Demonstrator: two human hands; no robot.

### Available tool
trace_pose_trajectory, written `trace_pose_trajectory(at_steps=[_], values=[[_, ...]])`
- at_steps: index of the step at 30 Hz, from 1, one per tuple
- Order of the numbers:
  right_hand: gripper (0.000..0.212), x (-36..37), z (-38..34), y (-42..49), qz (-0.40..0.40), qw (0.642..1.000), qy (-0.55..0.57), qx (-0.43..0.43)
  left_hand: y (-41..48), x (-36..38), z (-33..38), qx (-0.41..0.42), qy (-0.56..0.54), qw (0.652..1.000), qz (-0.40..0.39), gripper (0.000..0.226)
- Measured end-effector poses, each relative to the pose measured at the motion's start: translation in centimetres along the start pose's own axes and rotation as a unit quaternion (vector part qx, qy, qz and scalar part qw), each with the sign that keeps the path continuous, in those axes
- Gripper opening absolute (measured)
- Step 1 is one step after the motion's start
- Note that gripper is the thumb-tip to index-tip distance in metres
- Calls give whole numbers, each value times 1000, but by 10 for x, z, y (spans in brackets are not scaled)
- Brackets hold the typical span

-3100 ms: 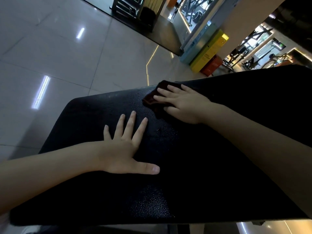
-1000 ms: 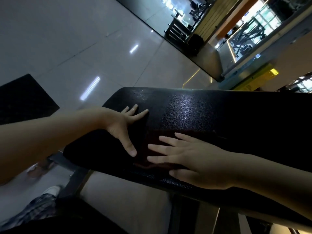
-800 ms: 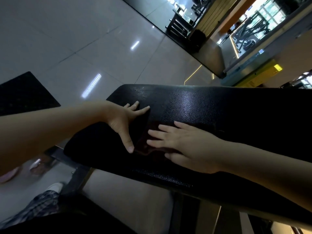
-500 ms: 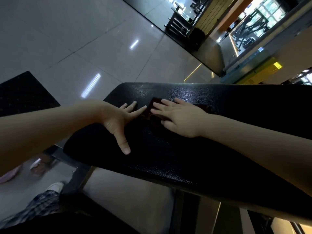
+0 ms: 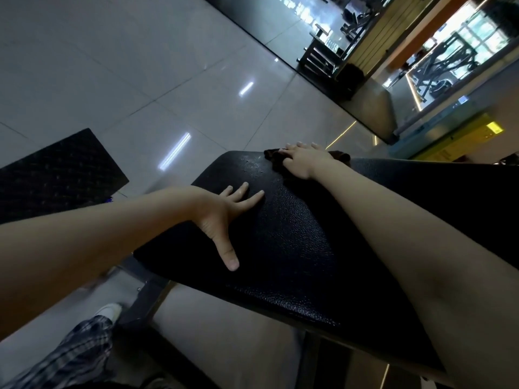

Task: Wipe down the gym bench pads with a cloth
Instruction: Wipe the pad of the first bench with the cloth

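Black bench pad (image 5: pixel 295 248) fills the frame from centre to 4 o'clock. Dark cloth (image 5: pixel 273 155) lies at the pad's far edge, 12 o'clock from its centre. Right hand (image 5: pixel 304 162) presses on the cloth, fingers extended flat, not curled round it. Left hand (image 5: pixel 222 217) rests on bare pad at 7 o'clock from the cloth, fingers straight and spread, holding nothing. Dark floor mat (image 5: pixel 56 169) lies at 9 o'clock.

One black bench pad (image 5: pixel 295 248). One dark cloth (image 5: pixel 273 156) at its far edge. Two hands: the left hand (image 5: pixel 222 211) and the right hand (image 5: pixel 303 162). One black floor mat (image 5: pixel 56 175) at left, one white shoe (image 5: pixel 111 310) near left.
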State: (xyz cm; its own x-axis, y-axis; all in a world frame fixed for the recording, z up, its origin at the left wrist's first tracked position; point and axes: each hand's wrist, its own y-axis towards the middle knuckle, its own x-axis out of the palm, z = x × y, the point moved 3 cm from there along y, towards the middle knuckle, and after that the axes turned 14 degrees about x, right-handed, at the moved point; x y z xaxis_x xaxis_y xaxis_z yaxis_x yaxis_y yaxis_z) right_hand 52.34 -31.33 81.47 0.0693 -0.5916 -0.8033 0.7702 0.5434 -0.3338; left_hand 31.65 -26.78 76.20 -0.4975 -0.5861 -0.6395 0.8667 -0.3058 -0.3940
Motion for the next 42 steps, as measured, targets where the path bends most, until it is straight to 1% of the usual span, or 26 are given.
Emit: trace_pose_trajectory(at_steps=[3, 6, 9, 10, 13, 14, 19, 21, 25, 27, 33, 35, 39, 42], values=[[52, 1, -8, -18, -7, 1000, 11, -26, -6, 7, -5, -5, -13, 1000, 21, 147], [51, 5, -27, -60, -28, 994, 20, -107, -16, 20, -15, -17, -49, 998, 37, 151], [51, 13, -43, -106, -43, 982, 21, -184, -25, 29, -24, -23, -75, 996, 44, 163], [51, 14, -47, -118, -45, 978, 15, -205, -28, 30, -26, -27, -77, 996, 42, 161], [51, 19, -56, -150, -59, 964, 3, -260, -37, 31, -33, -49, -82, 994, 44, 143], [52, 20, -60, -161, -66, 959, 3, -276, -39, 32, -37, -51, -88, 994, 48, 140], [52, 25, -70, -198, -93, 937, -5, -336, -42, 38, -51, -42, -89, 994, 47, 145], [52, 26, -70, -201, -89, 935, -8, -344, -42, 39, -52, -39, -85, 995, 44, 145], [54, 33, -71, -200, -31, 937, -20, -349, -41, 40, -52, -36, -79, 995, 47, 145], [55, 36, -73, -196, -15, 936, -19, -351, -40, 39, -51, -35, -73, 996, 44, 145], [54, 29, -83, -174, -29, 939, -11, -342, -33, 30, -46, -44, -32, 998, 31, 147], [54, 29, -84, -165, -30, 942, -14, -334, -30, 27, -46, -41, -27, 998, 40, 144], [54, 29, -88, -149, -21, 948, -15, -317, -25, 16, -53, -37, -57, 994, 83, 136], [55, 29, -89, -139, -16, 951, -12, -307, -18, 11, -56, -39, -57, 994, 83, 137]])
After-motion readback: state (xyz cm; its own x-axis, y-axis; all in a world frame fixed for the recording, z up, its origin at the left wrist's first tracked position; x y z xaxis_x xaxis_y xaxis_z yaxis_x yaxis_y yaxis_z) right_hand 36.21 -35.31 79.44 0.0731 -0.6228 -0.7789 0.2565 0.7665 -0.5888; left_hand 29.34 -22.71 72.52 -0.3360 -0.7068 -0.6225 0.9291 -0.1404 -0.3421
